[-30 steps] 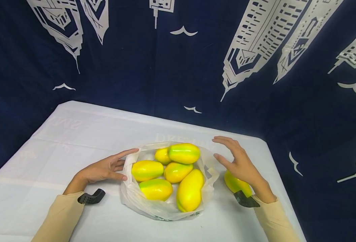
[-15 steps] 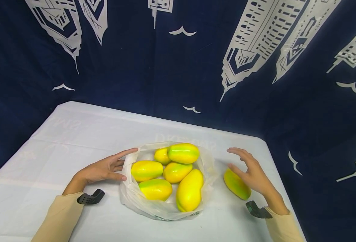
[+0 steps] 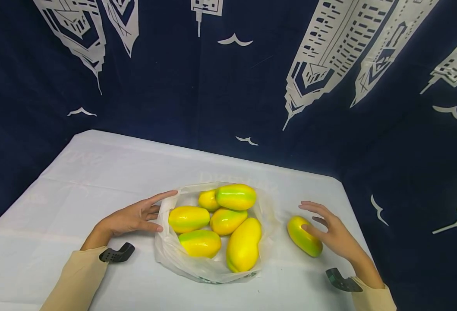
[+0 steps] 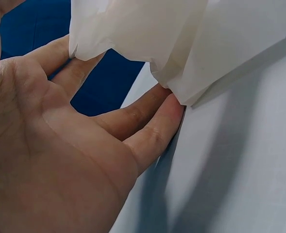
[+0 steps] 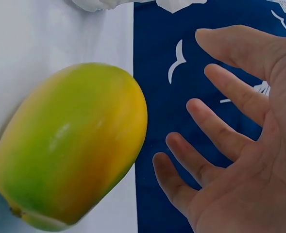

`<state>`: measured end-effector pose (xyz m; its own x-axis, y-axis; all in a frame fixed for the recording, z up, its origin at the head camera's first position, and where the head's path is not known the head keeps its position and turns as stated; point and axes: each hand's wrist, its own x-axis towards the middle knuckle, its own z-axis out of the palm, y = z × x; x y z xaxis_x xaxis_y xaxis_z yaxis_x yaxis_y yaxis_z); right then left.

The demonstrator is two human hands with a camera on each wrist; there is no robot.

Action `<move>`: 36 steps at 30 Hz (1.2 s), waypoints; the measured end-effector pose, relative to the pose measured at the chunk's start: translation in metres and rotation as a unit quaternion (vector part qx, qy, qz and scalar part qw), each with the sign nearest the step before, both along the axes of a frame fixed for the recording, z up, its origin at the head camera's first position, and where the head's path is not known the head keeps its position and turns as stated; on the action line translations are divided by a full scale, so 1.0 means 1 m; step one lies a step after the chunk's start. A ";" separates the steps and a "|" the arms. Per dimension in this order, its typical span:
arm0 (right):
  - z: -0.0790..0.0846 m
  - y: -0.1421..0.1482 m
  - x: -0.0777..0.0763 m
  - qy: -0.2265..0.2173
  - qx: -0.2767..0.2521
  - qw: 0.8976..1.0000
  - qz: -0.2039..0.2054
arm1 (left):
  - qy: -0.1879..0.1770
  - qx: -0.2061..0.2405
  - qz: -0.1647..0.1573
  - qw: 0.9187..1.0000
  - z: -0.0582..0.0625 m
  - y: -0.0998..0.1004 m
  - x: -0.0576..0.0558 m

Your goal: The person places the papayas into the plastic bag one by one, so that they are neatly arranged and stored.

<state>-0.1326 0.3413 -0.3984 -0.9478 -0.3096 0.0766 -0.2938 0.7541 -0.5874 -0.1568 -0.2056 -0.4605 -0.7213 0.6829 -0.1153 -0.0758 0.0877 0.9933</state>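
Observation:
A white plastic bag (image 3: pixel 166 255) stands with its mouth spread wide, and several yellow-green mangoes (image 3: pixel 244 248) lie inside it. My left hand (image 3: pixel 133 216) touches the bag's left side with fingers spread; in the left wrist view its fingertips meet the edge of the thin plastic (image 4: pixel 133 29). One loose mango (image 3: pixel 299 236) lies on the table to the right of the bag. Over its right side hovers my right hand (image 3: pixel 333 235), its thumb overlapping the fruit in the head view. The right wrist view shows that hand (image 5: pixel 240 141) with spread fingers, apart from the mango (image 5: pixel 75 141).
A white cloth covers the table (image 3: pixel 115 164), whose right edge runs close past my right forearm. Behind it hangs a dark blue curtain (image 3: pixel 166 95) printed with white buildings and birds. A black wrist camera (image 3: pixel 117 254) sits on the left sleeve.
My right hand has moved right and toward me, from beside the bag's right rim to the loose mango. That rim has settled slightly. My left hand stays put.

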 end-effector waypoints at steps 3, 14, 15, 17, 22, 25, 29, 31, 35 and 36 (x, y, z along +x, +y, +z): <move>-0.002 0.003 0.001 -0.022 -0.017 1.000 0.001 | 0.001 -0.002 0.002 1.000 0.000 0.000 0.000; -0.012 0.019 0.001 -0.095 -0.076 0.993 0.000 | 0.003 -0.007 0.002 1.000 -0.001 0.000 0.000; -0.012 0.020 0.001 -0.103 -0.081 0.991 -0.001 | 0.003 -0.006 0.001 1.000 -0.001 0.000 0.000; -0.013 0.022 0.002 -0.118 -0.088 0.989 -0.002 | 0.000 -0.003 -0.001 1.000 -0.001 0.000 0.000; -0.016 0.025 0.003 -0.132 -0.092 0.987 -0.003 | 0.003 0.001 -0.005 1.000 -0.001 0.000 0.000; -0.019 0.025 0.002 -0.134 -0.092 0.987 -0.001 | 0.004 0.004 -0.004 1.000 -0.001 0.000 0.000; -0.022 0.024 0.002 -0.135 -0.092 0.987 0.004 | 0.004 0.006 -0.005 1.000 -0.002 0.000 0.000; -0.023 0.023 0.002 -0.136 -0.092 0.986 0.007 | 0.004 0.004 -0.005 1.000 -0.002 0.000 0.000; -0.025 0.023 0.003 -0.139 -0.094 0.986 0.008 | 0.005 0.002 -0.005 1.000 -0.001 0.000 -0.001; -0.026 0.023 0.003 -0.138 -0.094 0.986 0.008 | 0.005 0.001 -0.004 1.000 -0.001 0.000 -0.001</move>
